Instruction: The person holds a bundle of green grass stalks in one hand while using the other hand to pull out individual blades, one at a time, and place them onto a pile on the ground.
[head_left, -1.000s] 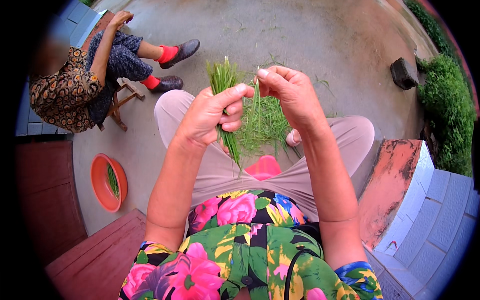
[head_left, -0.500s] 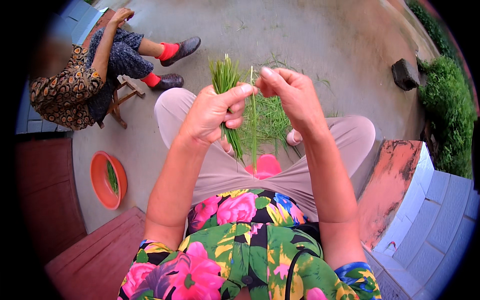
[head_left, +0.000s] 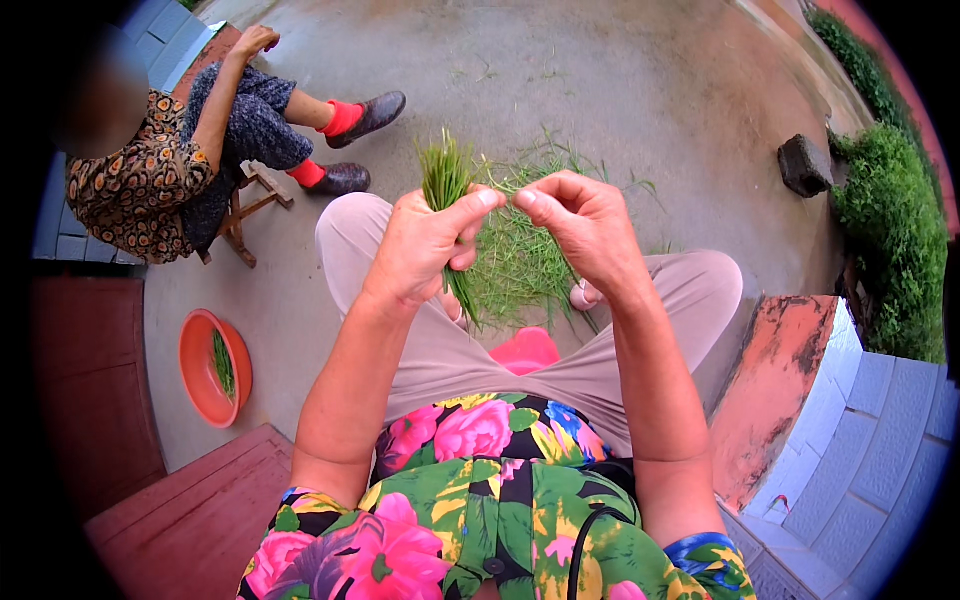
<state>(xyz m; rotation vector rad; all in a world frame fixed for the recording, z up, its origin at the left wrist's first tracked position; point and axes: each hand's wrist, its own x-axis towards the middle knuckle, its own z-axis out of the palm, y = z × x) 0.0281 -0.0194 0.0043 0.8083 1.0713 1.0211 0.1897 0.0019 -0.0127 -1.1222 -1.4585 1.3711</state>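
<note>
A bunch of chives (head_left: 445, 172) stands upright in my left hand (head_left: 412, 240), which is closed around its middle; leaves stick out above the fist and below it. My right hand (head_left: 590, 230) is level with it, thumb and forefinger pinched together almost against my left thumb. A thin pale green strand (head_left: 500, 182) runs from that pinch toward the bunch. Under both hands, a loose pile of green trimmings (head_left: 520, 262) covers the ground between my feet.
To the left, an orange basin (head_left: 203, 385) holds some greens. Another person (head_left: 150, 180) sits on a low wooden stool (head_left: 240, 222) at the upper left. A pink plastic object (head_left: 527, 350) shows between my thighs. A dark block (head_left: 805, 165) and bushes (head_left: 890, 210) are at the right.
The long strand that hung upright between my hands no longer hangs down; a short piece now slants at my fingertips. My right hand has come slightly lower, its fingers closer to the left thumb.
</note>
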